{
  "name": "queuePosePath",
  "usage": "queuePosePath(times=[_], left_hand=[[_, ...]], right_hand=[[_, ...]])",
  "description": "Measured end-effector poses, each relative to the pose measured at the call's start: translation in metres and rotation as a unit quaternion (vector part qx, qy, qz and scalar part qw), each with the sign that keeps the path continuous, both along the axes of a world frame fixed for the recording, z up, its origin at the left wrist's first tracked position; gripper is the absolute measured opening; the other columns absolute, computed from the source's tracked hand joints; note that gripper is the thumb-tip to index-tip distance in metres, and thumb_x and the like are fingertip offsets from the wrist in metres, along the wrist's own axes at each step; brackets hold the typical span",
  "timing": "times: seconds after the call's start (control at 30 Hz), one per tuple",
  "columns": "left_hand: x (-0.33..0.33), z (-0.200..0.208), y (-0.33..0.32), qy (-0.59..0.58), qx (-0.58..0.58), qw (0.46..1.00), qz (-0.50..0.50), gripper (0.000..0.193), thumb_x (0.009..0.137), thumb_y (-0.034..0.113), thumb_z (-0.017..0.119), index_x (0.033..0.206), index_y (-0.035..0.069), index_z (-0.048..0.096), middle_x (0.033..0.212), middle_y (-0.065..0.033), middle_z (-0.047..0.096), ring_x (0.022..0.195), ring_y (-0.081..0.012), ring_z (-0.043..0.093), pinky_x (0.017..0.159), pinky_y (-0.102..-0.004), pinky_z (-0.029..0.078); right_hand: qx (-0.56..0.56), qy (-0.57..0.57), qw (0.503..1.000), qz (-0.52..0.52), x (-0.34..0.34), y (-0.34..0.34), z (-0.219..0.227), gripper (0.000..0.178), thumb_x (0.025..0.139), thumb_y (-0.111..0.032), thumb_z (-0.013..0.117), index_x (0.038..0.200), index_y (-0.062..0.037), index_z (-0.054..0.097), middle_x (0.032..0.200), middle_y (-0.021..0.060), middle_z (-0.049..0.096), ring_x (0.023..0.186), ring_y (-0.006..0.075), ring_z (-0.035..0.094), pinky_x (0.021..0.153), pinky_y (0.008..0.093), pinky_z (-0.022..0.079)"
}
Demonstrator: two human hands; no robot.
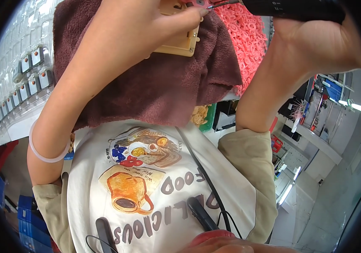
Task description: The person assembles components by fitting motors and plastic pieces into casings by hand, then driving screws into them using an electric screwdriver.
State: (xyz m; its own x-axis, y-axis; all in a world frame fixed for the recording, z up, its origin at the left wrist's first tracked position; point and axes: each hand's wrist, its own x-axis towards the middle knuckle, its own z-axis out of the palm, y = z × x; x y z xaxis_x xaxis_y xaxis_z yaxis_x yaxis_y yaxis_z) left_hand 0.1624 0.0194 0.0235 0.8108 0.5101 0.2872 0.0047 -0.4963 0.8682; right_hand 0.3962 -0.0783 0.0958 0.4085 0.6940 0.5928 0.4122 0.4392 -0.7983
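At the top edge, my left hand point(146, 21) rests over a tan plastic housing point(186, 44), its thumb stretched across toward a pink plastic part point(199, 2). The other fingertips are cut off by the frame. My right hand point(315, 42) is wrapped round a black electric screwdriver point(294, 9), partly out of view. Its thin metal bit point(224, 3) points left and reaches the pink part beside my left thumb tip. Beneath the housing lies a dark maroon towel point(146, 88), draped over the work surface and toward my lap.
Right of the towel is a heap of small pink ring-shaped plastic parts point(246, 46). A clear moulded tray point(9, 46) on the left bears several small grey devices point(34, 84). Below the towel's right edge stands a green container point(209, 119) near yellowish scraps point(198, 114).
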Motion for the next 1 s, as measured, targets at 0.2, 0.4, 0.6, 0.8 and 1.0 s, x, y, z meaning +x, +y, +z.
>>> queuePosePath(times=[0.2,0.4,0.6,0.8,1.0], left_hand=[[0.001,0.003,0.000,-0.004,-0.002,1.000,0.000,0.017,0.085,0.011,0.067,0.097,0.002,0.059,0.100,-0.0094,0.061,0.104,-0.0256,0.052,0.092,-0.0353,0.043],[0.005,0.012,-0.005,0.043,0.011,0.999,0.004,0.017,0.086,0.011,0.065,0.099,0.001,0.061,0.100,-0.0108,0.061,0.103,-0.0267,0.053,0.093,-0.0359,0.044],[0.009,0.014,-0.006,0.065,0.113,0.991,0.013,0.015,0.084,0.010,0.066,0.096,0.001,0.066,0.100,-0.0131,0.062,0.103,-0.0314,0.055,0.092,-0.0382,0.045],[0.007,0.004,-0.011,-0.008,0.082,0.996,0.043,0.013,0.079,0.007,0.070,0.091,0.001,0.066,0.097,-0.0098,0.063,0.099,-0.0298,0.055,0.088,-0.0370,0.047],[0.010,0.003,-0.009,-0.024,0.092,0.994,0.053,0.016,0.076,0.006,0.072,0.090,0.002,0.066,0.096,-0.0069,0.063,0.096,-0.0277,0.054,0.085,-0.0352,0.048]], right_hand=[[-0.007,-0.010,1.000,-0.014,-0.005,0.003,-0.005,0.018,0.082,-0.017,0.056,0.079,-0.0003,0.051,0.073,0.0072,0.044,0.059,0.0165,0.049,0.059,0.0333,0.043],[-0.001,-0.015,1.000,-0.020,-0.008,0.001,-0.006,0.018,0.083,-0.017,0.056,0.079,-0.0003,0.051,0.073,0.0066,0.044,0.058,0.0160,0.049,0.059,0.0326,0.044],[0.001,-0.012,1.000,-0.018,-0.033,0.001,-0.006,0.018,0.084,-0.017,0.057,0.080,-0.0003,0.052,0.073,0.0060,0.044,0.057,0.0154,0.049,0.058,0.0318,0.044],[-0.007,-0.003,1.000,-0.023,-0.035,-0.006,-0.007,0.018,0.085,-0.017,0.057,0.080,-0.0003,0.052,0.073,0.0054,0.044,0.057,0.0149,0.049,0.058,0.0310,0.044],[-0.016,-0.006,0.999,-0.028,-0.054,-0.006,-0.005,0.018,0.086,-0.017,0.057,0.081,-0.0002,0.052,0.073,0.0048,0.044,0.056,0.0144,0.049,0.058,0.0303,0.045]])
